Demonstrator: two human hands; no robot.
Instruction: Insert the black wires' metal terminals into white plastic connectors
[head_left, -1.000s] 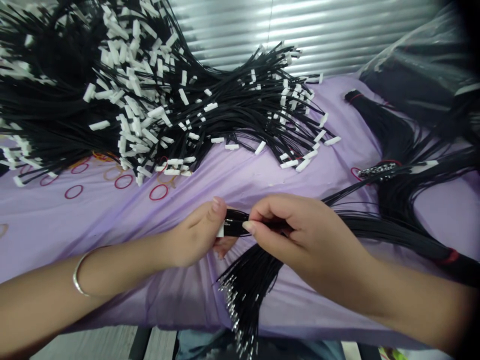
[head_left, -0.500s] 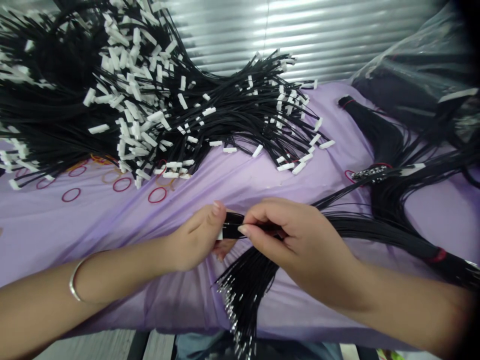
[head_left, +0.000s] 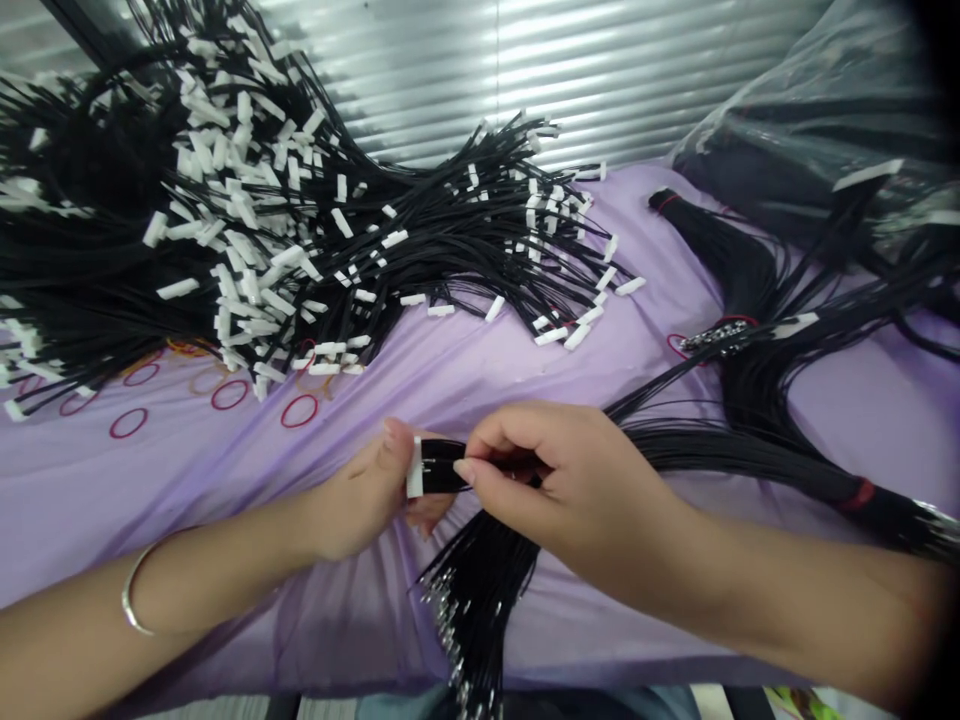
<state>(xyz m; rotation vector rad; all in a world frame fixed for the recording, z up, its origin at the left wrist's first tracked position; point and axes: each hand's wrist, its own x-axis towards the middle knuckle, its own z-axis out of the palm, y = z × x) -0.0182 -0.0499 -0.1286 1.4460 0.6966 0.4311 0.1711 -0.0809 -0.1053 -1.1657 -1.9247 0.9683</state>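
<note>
My left hand [head_left: 367, 495] is closed at the white connector [head_left: 415, 467] on the end of a flat row of black wires [head_left: 444, 466]. Its thumb stands up beside the connector, with the other fingers behind and below, partly hidden. Just to the right, my right hand [head_left: 570, 470] pinches the same wires between thumb and forefinger; its other fingers curl over them. Below hangs a fan of black wires [head_left: 480, 570] with bare metal tips. A long bundle of black wires [head_left: 735, 455] with a red band runs off to the right from behind my right hand.
A large heap of black cables with white connectors [head_left: 247, 200] lies at the back left on a purple cloth [head_left: 225, 470]. Red rubber bands [head_left: 300, 411] lie before it. Banded wire bundles [head_left: 720, 250] and a clear plastic bag [head_left: 795, 90] are at the right.
The view has shifted, so most things appear further left. More of the white connector and the flat row of wires now shows between my hands. Both hands keep their grip.
</note>
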